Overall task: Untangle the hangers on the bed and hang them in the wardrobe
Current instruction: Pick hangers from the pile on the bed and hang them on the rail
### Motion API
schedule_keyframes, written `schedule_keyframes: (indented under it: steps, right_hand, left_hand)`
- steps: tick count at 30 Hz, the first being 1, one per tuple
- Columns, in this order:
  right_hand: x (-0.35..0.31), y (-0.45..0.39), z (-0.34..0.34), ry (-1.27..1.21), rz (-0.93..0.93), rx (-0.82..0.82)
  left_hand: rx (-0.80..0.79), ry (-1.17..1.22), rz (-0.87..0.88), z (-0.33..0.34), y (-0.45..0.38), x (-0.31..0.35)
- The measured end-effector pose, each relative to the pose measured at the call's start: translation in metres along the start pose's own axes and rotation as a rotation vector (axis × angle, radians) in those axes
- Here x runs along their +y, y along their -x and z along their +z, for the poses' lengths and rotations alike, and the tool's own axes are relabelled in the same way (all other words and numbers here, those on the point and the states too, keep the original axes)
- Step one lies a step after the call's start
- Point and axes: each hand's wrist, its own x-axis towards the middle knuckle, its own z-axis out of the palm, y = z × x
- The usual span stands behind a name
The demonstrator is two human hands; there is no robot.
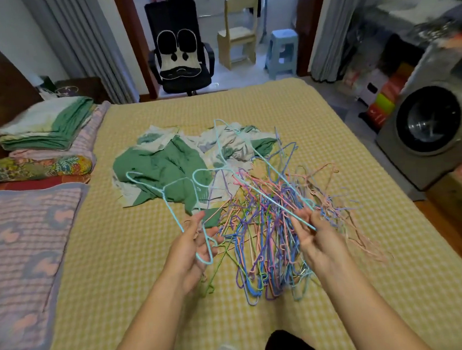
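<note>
hangers [266, 227] lie in a tangled heap on the bed [121, 264], just in front of the person and a little to the right of centre — thin wire ones in blue, purple, pink and green, with most hooks bunched at the near end and the long wires fanning away toward the far right. beyond the heap and touching its far edge sits a crumpled green-and-white cloth [169, 165].

two pale blue-green hangers are lifted out of the heap. the left hand [191, 248] holds one [169, 203] with fingers loosely curled round its near corner, the hook end pointing away up-left over the cloth. the right hand [313, 232] pinches the other [259, 170] by one long wire, which runs from the fingers up and away to the far left, crossing above the heap; whether it is free of the pile cannot be told.

judging from this, the next move turns on that crossing — the two lifted hangers lean toward each other over the cloth, so they likely need drawing apart sideways, left hand left, right hand right. the heap itself lies nearer the right hand. no wardrobe is in view.
</note>
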Motion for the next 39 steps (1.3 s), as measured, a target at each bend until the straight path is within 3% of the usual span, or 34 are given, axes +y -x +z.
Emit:
schedule_keyframes:
  steps: [5,9,14,24,27,29,32,35,39]
  right_hand:
    - [0.044,0.049,-0.051,0.025,-0.083,0.083]
    - [0.075,0.092,-0.076,0.033,-0.183,0.141]
    - [0.104,0.177,-0.099,-0.151,-0.234,0.261]
    - [0.083,0.321,-0.148,-0.284,-0.502,0.41]
    - [0.043,0.378,-0.193,-0.142,-0.601,0.628]
    - [0.023,0.42,-0.221,0.01,-0.621,0.768]
    - [0.009,0.473,-0.254,0.174,-0.575,0.864]
    - [0.008,0.51,-0.281,0.204,-0.479,0.886]
    - [0.002,0.553,-0.336,-0.016,-0.401,0.854]
  left_hand:
    - [-0.191,-0.033,-0.067,-0.036,0.003,0.021]
    - [-0.248,-0.275,-0.119,-0.067,0.018,0.032]
    - [-0.319,-0.624,-0.14,-0.084,0.051,0.035]
    - [-0.846,-1.109,-0.098,-0.057,0.175,-0.1]
    - [-0.816,-1.209,0.002,-0.049,0.182,-0.126]
    - [-0.773,-1.319,0.157,-0.043,0.186,-0.138]
    - [-0.84,-1.517,0.324,-0.036,0.201,-0.165]
    - [-1.084,-1.44,0.097,-0.027,0.238,-0.214]
    - [-1.315,-1.351,-0.312,-0.029,0.31,-0.272]
